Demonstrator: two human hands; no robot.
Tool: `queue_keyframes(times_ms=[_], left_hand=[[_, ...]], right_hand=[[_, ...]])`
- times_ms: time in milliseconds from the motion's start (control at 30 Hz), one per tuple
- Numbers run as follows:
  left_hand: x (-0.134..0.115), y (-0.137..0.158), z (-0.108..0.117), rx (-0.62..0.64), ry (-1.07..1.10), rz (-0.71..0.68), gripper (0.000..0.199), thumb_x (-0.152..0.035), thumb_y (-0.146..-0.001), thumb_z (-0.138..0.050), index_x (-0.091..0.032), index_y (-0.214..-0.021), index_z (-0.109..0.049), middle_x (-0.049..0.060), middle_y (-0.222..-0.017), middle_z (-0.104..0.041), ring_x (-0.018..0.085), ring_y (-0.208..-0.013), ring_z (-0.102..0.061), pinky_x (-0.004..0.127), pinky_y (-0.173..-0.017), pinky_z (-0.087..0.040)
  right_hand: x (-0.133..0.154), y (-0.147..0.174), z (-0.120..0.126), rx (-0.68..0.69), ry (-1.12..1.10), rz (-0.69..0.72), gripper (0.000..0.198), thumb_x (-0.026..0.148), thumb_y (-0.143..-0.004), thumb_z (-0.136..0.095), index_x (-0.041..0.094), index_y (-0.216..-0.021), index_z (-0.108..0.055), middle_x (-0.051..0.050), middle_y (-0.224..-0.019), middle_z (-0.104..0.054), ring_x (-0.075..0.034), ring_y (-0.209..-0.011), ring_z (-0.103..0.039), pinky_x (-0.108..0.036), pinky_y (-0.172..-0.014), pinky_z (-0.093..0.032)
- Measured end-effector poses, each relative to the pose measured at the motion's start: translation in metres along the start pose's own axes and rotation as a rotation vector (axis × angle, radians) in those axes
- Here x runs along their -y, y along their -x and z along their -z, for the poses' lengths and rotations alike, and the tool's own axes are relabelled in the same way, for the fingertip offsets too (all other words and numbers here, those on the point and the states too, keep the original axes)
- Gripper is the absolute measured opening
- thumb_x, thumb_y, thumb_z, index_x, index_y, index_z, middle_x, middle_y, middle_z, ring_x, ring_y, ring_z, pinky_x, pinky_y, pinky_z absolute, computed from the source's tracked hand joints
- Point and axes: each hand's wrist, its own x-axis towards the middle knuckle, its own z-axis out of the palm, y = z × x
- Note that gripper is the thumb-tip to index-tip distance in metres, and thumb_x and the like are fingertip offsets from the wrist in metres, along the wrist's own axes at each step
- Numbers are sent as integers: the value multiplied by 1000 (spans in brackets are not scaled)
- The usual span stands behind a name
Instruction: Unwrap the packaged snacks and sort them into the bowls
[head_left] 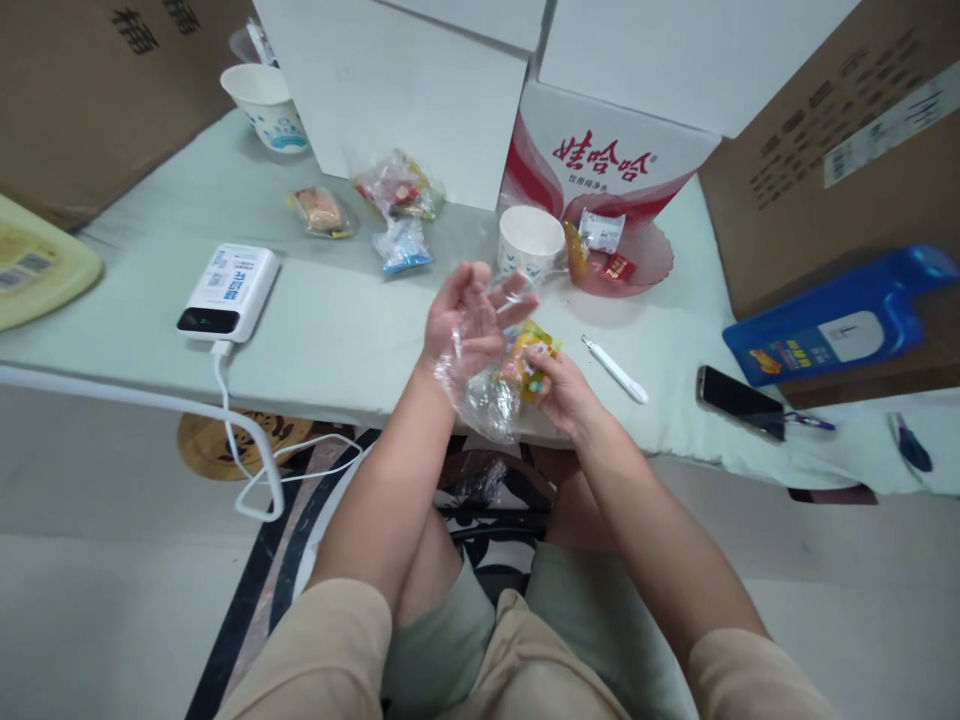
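Note:
Clear, crinkled plastic film (495,405) covers part of my left hand (466,318), whose fingers are spread above the front of the table. Whether that film is a bag or a thin glove I cannot tell. My right hand (564,395) pinches a yellow, colourful snack packet (534,345) beside the film's lower end. Just beyond my fingers stands a white paper cup (531,238). A pink translucent bowl (649,262) behind it holds small wrapped items. Right of my right hand lies a slim white pen-like tool (615,370).
Wrapped snacks (405,190) and a packaged bun-like piece (321,212) lie at the back. A white power bank (231,290) trails a cable over the table's front edge. To the right are a phone (741,402) and a blue bottle (832,325). Boxes (615,155) line the back.

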Motion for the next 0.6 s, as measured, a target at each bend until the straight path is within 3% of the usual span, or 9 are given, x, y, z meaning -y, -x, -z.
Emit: queue_keyframes(times_ms=[100, 200, 333, 500, 600], left_hand=[[-18, 3, 12, -105, 65, -165, 37, -59, -94, -50, -28, -110, -61, 8, -114, -73, 28, -120, -66, 19, -54, -49], [-30, 1, 23, -104, 179, -284, 31, -53, -95, -50, -28, -107, -63, 5, -105, -75, 21, -115, -68, 16, -52, -46], [-34, -5, 30, -75, 227, -288, 28, -44, -99, -42, -28, -102, -65, 4, -99, -76, 17, -109, -71, 14, -40, -36], [-35, -15, 34, -112, 112, -193, 27, -45, -98, -43, -29, -100, -65, 5, -98, -76, 20, -96, -75, 15, -41, -39], [-35, -22, 35, -89, 120, -154, 25, -43, -97, -43, -30, -99, -65, 3, -94, -76, 18, -86, -76, 16, -40, -39]], right_hand=[[3, 6, 17, -14, -164, -17, 47, 56, -68, -72, 27, -103, -61, -5, -104, -73, -26, -108, -68, -43, -90, -59], [9, 16, 41, -88, -176, 45, 41, 58, -74, -67, 29, -103, -60, -4, -112, -72, -26, -121, -63, -45, -96, -57], [25, 24, 74, -193, -165, 135, 40, 58, -71, -71, 30, -97, -62, -3, -116, -71, -26, -125, -61, -48, -103, -52], [78, -5, 120, -275, 67, 322, 41, 46, -63, -82, 27, -92, -61, -2, -101, -71, -27, -104, -67, -51, -96, -53], [123, -46, 141, -395, 402, 435, 40, 30, -60, -83, 23, -93, -62, 0, -91, -68, -24, -95, -67, -49, -93, -53]])
